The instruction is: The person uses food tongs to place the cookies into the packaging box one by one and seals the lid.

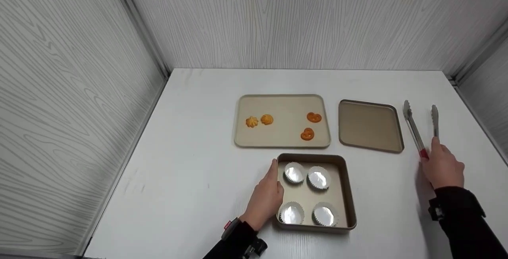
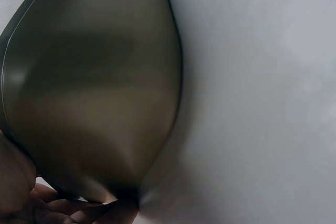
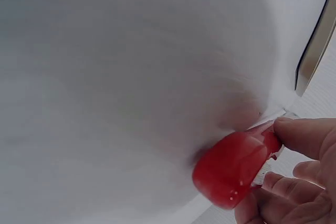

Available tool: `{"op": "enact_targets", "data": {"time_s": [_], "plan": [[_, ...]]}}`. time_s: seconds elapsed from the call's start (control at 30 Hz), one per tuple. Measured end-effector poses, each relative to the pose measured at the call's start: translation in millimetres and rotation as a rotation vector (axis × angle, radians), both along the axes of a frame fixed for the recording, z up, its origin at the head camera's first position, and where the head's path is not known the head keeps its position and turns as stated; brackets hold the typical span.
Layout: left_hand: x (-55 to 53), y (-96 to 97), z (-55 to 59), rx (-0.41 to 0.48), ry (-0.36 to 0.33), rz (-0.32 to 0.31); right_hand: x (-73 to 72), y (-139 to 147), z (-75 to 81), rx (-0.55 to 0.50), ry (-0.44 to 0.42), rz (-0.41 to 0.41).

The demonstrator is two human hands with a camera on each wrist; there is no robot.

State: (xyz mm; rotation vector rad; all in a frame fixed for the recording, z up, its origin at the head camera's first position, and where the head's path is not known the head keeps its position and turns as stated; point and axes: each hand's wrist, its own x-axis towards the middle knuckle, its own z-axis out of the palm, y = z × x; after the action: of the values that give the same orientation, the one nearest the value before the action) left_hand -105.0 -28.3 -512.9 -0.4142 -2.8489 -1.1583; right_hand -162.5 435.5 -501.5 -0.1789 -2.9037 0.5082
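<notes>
My left hand [image 1: 263, 195] grips the left wall of a deep square baking pan [image 1: 348, 195]. Up close, the left wrist view shows the pan's outer side [image 2: 94, 82] with curled fingers [image 2: 84, 211] at its edge. Inside the pan sit several fluted cupcake liners with shiny bottoms, one of them a liner [image 1: 318, 178] toward the back. At the right, my right hand [image 1: 444, 167] holds metal tongs [image 1: 416, 132], their arms spread apart and tips pointing away. Thumb and fingers pinch the tongs' red handle end [image 3: 231, 171] in the right wrist view.
Behind the pan lies a beige tray [image 1: 281, 102] with two swirled cookies [image 1: 252, 121] on its left and two pretzel-shaped ones [image 1: 307, 134] on its right. A smaller brown tray [image 1: 369, 126] lies between it and the tongs. Wood-grain panels [image 1: 278, 21] enclose the white table [image 1: 190, 140].
</notes>
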Motion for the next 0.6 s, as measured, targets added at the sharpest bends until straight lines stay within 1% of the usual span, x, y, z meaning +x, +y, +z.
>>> {"op": "enact_targets", "data": {"time_s": [0.13, 0.27, 0.43, 0.6], "plan": [[0.6, 0.6, -0.5, -0.006, 0.018, 0.005, -2.8, 4.1, -1.9, -0.023, -0.018, -0.016], [0.9, 0.9, -0.4, -0.003, 0.020, 0.009, -4.7, 8.5, -6.3, -0.045, -0.050, -0.010], [0.5, 0.4, -0.3, 0.008, -0.005, 0.008, -6.9, 10.6, -8.8, -0.045, -0.029, 0.004], [0.1, 0.4, -0.3, 0.015, -0.031, 0.005, -6.8, 11.0, -6.7, -0.102, -0.025, -0.063]]}}
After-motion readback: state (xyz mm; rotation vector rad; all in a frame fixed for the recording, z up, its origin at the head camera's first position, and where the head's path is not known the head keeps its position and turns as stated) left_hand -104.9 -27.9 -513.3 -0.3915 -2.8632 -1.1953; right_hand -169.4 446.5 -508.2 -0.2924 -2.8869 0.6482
